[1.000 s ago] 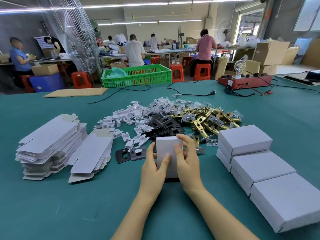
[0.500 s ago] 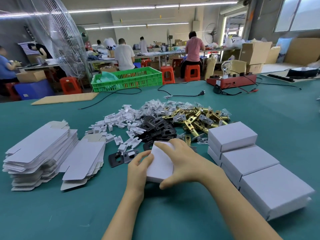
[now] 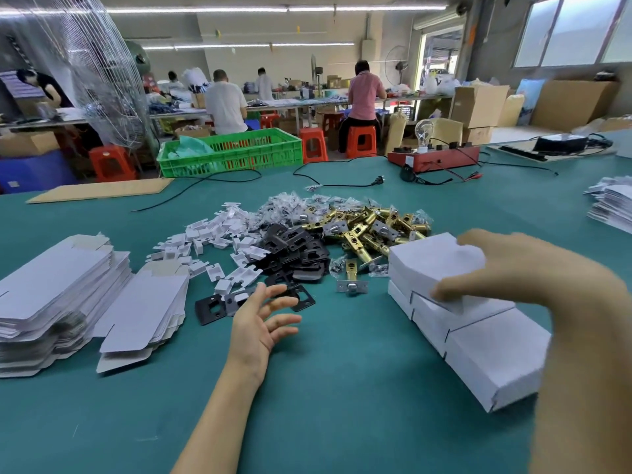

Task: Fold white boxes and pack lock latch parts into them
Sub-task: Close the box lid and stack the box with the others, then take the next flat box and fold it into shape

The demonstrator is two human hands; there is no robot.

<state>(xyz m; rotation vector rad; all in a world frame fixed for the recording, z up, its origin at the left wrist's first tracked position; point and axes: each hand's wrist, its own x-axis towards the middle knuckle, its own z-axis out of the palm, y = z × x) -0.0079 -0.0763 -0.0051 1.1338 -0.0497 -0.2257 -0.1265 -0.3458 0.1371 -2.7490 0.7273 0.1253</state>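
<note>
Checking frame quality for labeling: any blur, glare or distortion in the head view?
Head view: right hand and forearm smeared by motion blur, as is the box it holds; left hand mildly soft; latch pile and flat blanks sharp. Wide-angle bowing at the edges. Windows blown out; ceiling strip lights bright; table evenly lit, shadows faint.

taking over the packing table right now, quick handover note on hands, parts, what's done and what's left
Right hand grips a closed white box on top of the row of packed boxes at the right.
Left hand is open, holding nothing, beside the black plates.
Flat box blanks are stacked at the left; white inserts and brass latches lie in heaps mid-table.
Done: several boxes closed and lined up.
Left: set this box down, then fold and fill more; plenty of blanks and parts remain.
</note>
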